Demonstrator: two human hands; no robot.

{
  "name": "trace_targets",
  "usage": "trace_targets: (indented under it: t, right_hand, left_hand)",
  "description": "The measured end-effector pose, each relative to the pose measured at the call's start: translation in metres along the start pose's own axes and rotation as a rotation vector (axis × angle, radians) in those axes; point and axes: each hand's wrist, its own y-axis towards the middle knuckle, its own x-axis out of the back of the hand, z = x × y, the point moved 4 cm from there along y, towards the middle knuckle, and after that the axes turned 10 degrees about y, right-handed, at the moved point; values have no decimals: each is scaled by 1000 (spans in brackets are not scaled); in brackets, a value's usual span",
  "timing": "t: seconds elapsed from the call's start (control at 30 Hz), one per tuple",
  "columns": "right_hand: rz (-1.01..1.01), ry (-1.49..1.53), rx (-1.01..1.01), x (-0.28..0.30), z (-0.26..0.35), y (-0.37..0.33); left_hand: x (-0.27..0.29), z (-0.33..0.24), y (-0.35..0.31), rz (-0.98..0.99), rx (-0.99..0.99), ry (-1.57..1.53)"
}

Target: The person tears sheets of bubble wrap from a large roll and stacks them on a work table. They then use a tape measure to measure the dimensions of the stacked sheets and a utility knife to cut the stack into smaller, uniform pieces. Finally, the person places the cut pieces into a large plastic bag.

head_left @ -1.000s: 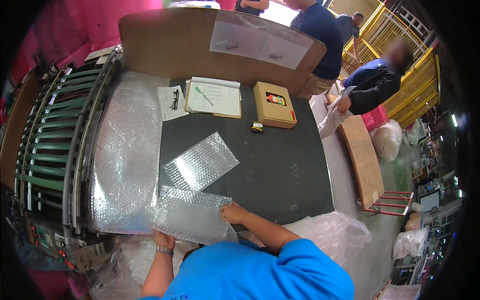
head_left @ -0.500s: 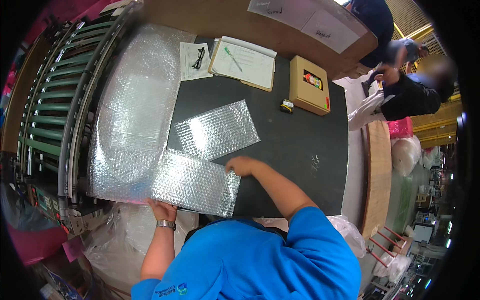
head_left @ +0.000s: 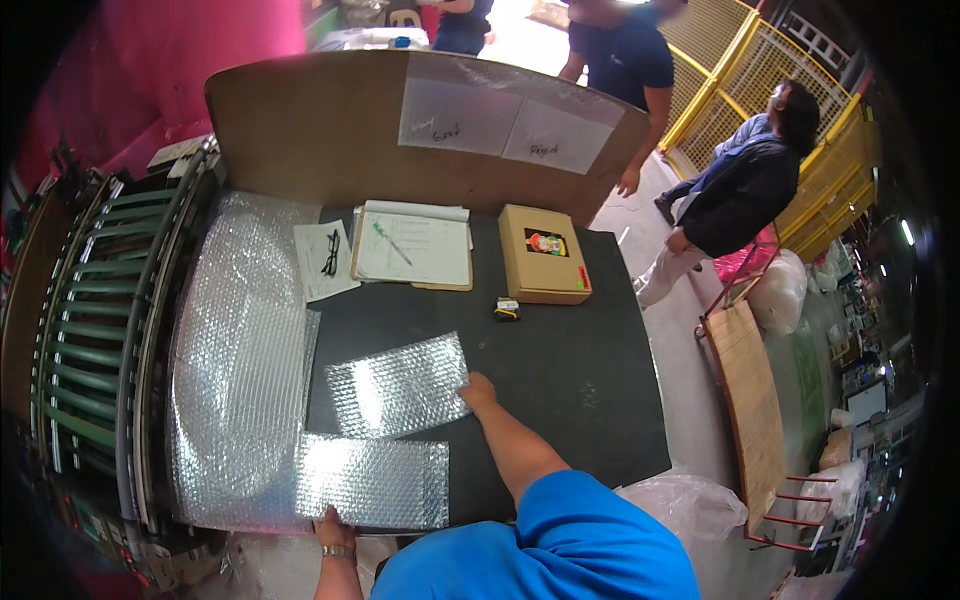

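Two silver bubble-wrap pieces lie on the dark tabletop (head_left: 560, 400). The nearer bubble-wrap piece (head_left: 385, 485) is at the table's front edge, its left end over a large clear bubble-wrap sheet (head_left: 235, 340). My left hand (head_left: 331, 528), with a metal watch on the wrist, pinches its front edge near the left corner. Just beyond it lies the farther bubble-wrap piece (head_left: 395, 385), slightly slanted. My right hand (head_left: 479, 391) has its fingers closed at that piece's right edge; the fingertips are small and partly hidden.
At the back are a clipboard (head_left: 415, 250) with papers and a pen, eyeglasses (head_left: 331, 253), a cardboard box (head_left: 545, 255) and a small black-and-yellow item (head_left: 507, 309). A brown board (head_left: 310, 130) stands behind. A roller conveyor (head_left: 100, 330) runs left. People (head_left: 745, 190) stand beyond.
My right hand has gone from the nearer piece's right edge to the farther piece's right edge. My left hand stays at the nearer piece. The view has tilted up, showing more background.
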Motion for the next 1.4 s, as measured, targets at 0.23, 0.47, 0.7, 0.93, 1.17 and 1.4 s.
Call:
trace_targets:
  t: [0.23, 0.47, 0.7, 0.93, 1.17, 1.4]
  right_hand:
    - [-405, 764, 82, 137, -59, -44]
    - [-20, 1922, 627, 263, 82, -153]
    - [-188, 1520, 593, 184, 118, -138]
    - [-170, 983, -257, 3, -18, -101]
    - [-57, 1644, 303, 125, 93, -115]
    - [76, 1331, 512, 128, 115, -137]
  left_hand:
    - [-20, -94, -41, 205, -115, 1258]
    - [0, -76, -49, 108, -215, 666]
    - [10, -77, -82, -40, 264, -471]
    - [26, -73, -93, -47, 250, -458]
    - [30, -75, -95, -55, 304, -476]
    - [21, -67, -76, 87, 190, -707]
